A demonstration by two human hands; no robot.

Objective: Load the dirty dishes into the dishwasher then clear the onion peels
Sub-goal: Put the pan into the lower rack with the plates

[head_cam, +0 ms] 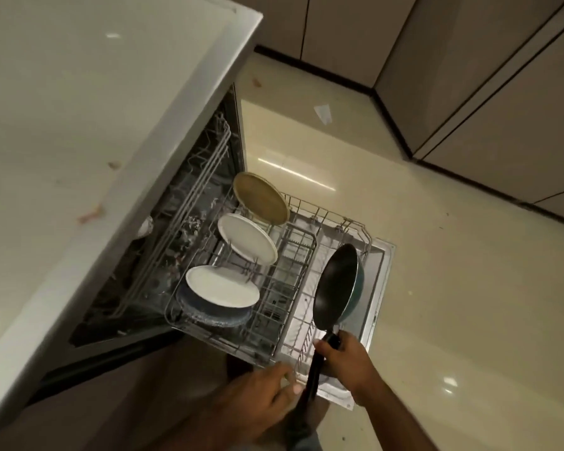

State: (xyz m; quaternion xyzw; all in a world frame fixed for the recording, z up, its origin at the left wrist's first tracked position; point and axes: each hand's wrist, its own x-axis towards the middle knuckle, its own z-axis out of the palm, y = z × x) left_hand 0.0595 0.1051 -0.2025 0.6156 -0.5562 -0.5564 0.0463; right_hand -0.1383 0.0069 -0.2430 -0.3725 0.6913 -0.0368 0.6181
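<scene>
Both hands are engaged: the right hand (342, 356) is wrapped round the handle of a black non-stick frying pan with teal outer wall (337, 284), held tilted above the pulled-out grey wire lower rack (302, 255); the left hand (258, 398) is kept loosely curled beside the handle, contact unclear. Racked plates could be struck if the pan swings. Onion peels cannot be made out.

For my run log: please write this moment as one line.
step: loading pan | right hand: grips handle | left hand: near handle | lower rack: four plates

R hand (345, 356) curled round pan handle (316, 366); L hand (261, 388) relaxed, fingers extended.
</scene>
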